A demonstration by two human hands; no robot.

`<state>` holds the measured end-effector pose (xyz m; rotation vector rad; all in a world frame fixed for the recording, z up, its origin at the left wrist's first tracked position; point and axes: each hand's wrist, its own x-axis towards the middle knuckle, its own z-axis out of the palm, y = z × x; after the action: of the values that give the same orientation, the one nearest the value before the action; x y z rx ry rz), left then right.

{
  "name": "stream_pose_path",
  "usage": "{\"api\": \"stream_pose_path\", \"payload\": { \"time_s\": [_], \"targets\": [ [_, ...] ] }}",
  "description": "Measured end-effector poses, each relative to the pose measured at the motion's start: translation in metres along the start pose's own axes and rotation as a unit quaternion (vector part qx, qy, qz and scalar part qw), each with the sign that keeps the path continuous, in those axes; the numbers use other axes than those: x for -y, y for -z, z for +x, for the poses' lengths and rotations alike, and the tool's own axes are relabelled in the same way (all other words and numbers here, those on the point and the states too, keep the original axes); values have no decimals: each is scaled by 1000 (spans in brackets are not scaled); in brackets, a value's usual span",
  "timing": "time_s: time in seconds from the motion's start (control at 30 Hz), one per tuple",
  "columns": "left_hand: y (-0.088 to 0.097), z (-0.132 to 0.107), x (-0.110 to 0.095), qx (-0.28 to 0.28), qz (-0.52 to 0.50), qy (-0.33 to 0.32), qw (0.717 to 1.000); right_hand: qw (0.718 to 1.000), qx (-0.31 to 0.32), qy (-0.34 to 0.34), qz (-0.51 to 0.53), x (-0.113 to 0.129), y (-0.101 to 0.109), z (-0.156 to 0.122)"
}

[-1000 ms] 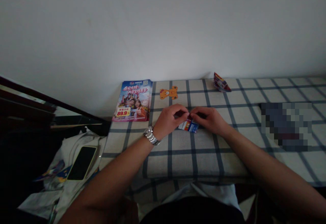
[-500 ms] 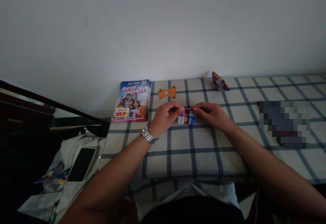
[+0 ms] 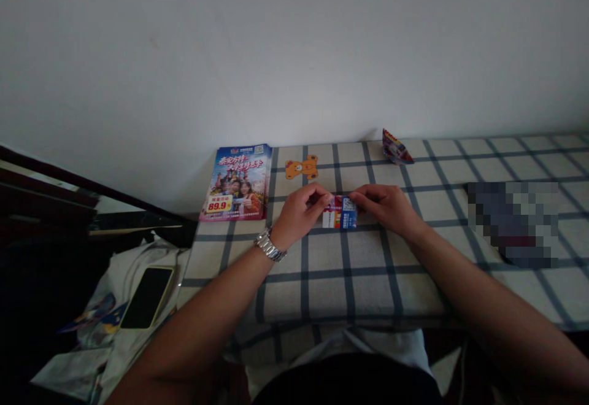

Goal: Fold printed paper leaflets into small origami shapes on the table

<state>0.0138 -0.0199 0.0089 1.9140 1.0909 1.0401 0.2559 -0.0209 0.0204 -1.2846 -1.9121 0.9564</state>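
A: What have we got in the grip?
B: We've got a small printed paper [image 3: 340,217], blue, white and red. Left hand [image 3: 300,212]: thumb and finger clamped on its left end. Right hand [image 3: 387,210]: same, clamped on its upper right corner.
A: So where do we put the paper?
B: Between the two hands, over the checked cloth [image 3: 331,291]. We can't tell if it touches.
A: And around the grip?
B: Bear [image 3: 301,168] just beyond the left hand. Flyers [image 3: 237,181] stacked left of it. Watch [image 3: 270,245] on the left wrist. Folded piece [image 3: 396,150] beyond the right hand, near the wall [image 3: 294,55]. Dark thing [image 3: 501,224] well to the right, pixelated; we can't identify it. Phone [image 3: 147,297] well left, nearer us.
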Motion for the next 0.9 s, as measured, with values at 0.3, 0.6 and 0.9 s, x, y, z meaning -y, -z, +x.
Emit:
{"api": "stream_pose_path", "payload": {
  "time_s": [0.3, 0.6, 0.9],
  "targets": [
    [1, 1, -1, 10, -24, 6, 1000, 999, 13, -23, 44, -5, -5, 0],
    [0, -1, -1, 40, -25, 0, 999, 998, 9, -11, 54, -8, -5, 0],
    [-1, -1, -1, 43, -7, -2, 999, 997, 19, -7, 70, -4, -6, -1]
  ]
}}
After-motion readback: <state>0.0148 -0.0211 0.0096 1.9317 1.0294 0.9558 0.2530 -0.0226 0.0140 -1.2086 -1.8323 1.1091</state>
